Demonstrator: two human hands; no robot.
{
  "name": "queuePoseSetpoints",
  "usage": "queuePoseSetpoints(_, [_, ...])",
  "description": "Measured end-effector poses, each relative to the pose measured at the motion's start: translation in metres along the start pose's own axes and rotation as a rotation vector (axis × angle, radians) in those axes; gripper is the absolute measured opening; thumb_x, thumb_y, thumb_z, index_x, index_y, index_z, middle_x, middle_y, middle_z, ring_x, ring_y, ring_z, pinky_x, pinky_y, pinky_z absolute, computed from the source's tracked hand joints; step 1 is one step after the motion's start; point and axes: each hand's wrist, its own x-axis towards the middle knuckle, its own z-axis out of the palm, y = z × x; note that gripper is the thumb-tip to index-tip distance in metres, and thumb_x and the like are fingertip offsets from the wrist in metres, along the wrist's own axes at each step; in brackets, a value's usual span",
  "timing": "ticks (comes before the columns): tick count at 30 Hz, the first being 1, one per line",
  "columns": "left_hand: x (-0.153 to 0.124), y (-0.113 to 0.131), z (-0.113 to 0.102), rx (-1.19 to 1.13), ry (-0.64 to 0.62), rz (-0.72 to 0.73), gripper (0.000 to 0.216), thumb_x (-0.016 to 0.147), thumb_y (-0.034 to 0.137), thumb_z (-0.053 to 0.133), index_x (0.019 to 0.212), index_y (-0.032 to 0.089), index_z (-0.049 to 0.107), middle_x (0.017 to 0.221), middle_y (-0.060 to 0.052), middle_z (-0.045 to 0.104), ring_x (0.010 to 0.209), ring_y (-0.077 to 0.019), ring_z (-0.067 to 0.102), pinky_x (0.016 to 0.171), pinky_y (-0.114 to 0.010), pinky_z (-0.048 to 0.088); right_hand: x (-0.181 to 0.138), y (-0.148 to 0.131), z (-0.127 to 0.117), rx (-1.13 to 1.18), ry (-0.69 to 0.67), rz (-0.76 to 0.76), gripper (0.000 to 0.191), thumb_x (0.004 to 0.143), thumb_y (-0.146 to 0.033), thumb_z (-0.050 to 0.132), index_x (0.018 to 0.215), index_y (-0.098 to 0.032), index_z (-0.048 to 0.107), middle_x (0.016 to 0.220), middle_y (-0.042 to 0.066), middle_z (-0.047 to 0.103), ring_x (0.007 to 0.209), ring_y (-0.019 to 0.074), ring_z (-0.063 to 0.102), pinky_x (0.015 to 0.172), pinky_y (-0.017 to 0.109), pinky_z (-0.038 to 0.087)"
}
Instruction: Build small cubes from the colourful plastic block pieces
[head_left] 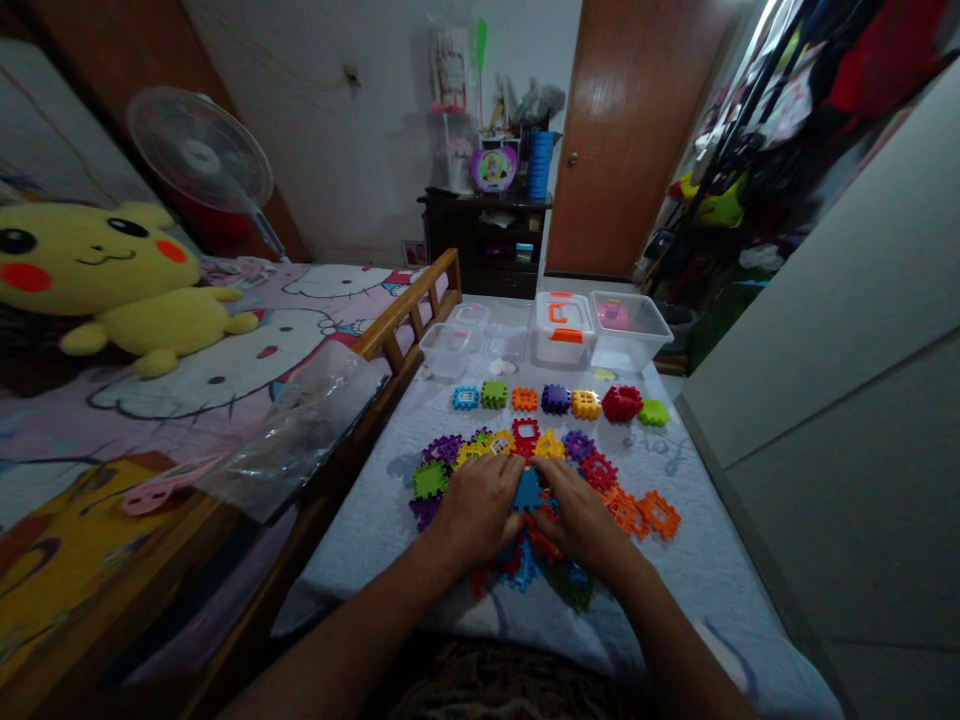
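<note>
On the cloth-covered table point(720, 590) lie colourful interlocking plastic panels point(600, 470). Amid them, left hand point(476, 505) and right hand point(583, 508) apparently grip opposite edges of a blue notched panel point(529, 491), fingertips partly hidden; it should be light, stiff, easiest held edgewise.

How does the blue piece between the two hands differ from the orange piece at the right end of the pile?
The blue piece is held by the left hand and right hand; the orange piece lies on the cloth, untouched. The blue piece shows a solid face, while the orange piece has an opening in its middle. Both have notched edges.
</note>
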Motion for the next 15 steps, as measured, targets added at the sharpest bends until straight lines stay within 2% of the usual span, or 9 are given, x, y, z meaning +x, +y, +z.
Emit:
queuePoseSetpoints(3, [0.002, -0.008, -0.004, 0.013, 0.025, 0.0, 0.045, 0.076, 0.027, 0.068, 0.119, 0.023, 0.056, 0.112, -0.009, 0.068, 0.106, -0.029, 0.063, 0.095, -0.045, 0.049, -0.002, 0.007, -0.009, 0.008, 0.045, 0.005, 0.062, 0.084, -0.017, 0.059, 0.143, -0.026, 0.041, 0.137, 0.012, 0.055, 0.128, 0.0277, 0.054, 0.108, 0.054, 0.046])
queuePoseSetpoints(5, [0.007, -0.025, -0.011, 0.042, 0.054, -0.034, 0.047, 0.075, 0.03, 0.07, 0.12, 0.024, 0.056, 0.113, -0.009, 0.068, 0.107, -0.0291, 0.063, 0.096, -0.045, 0.048, -0.006, 0.019, -0.024, 0.015, 0.108, 0.063, 0.06, 0.086, -0.025, 0.06, 0.144, -0.026, 0.041, 0.135, 0.013, 0.056, 0.116, 0.027, 0.061, 0.1, 0.052, 0.052])
queuePoseSetpoints(9, [0.03, -0.083, -0.032, 0.093, 0.093, -0.13, 0.048, 0.074, 0.03, 0.07, 0.121, 0.022, 0.058, 0.118, -0.01, 0.066, 0.11, -0.0283, 0.062, 0.096, -0.042, 0.049, -0.027, 0.062, -0.064, -0.028, 0.319, 0.261, 0.054, 0.087, -0.042, 0.058, 0.136, -0.022, 0.049, 0.119, 0.014, 0.063, 0.09, 0.0247, 0.066, 0.074, 0.043, 0.059])
queuePoseSetpoints(12, [0.056, -0.127, -0.04, 0.069, 0.067, -0.134, 0.047, 0.073, 0.032, 0.071, 0.116, 0.018, 0.061, 0.12, -0.012, 0.063, 0.113, -0.0277, 0.06, 0.099, -0.038, 0.048, -0.052, 0.098, -0.08, -0.094, 0.437, 0.422, 0.052, 0.084, -0.05, 0.057, 0.126, -0.019, 0.057, 0.11, 0.014, 0.065, 0.085, 0.0247, 0.066, 0.068, 0.04, 0.057])
queuePoseSetpoints(15, [0.078, -0.154, -0.038, 0.055, 0.02, -0.171, 0.047, 0.071, 0.029, 0.073, 0.116, 0.02, 0.061, 0.121, -0.01, 0.064, 0.114, -0.026, 0.061, 0.101, -0.035, 0.046, -0.073, 0.123, -0.079, -0.087, 0.533, 0.552, 0.06, 0.082, -0.055, 0.056, 0.128, -0.016, 0.056, 0.108, 0.014, 0.065, 0.081, 0.0238, 0.065, 0.069, 0.04, 0.056])
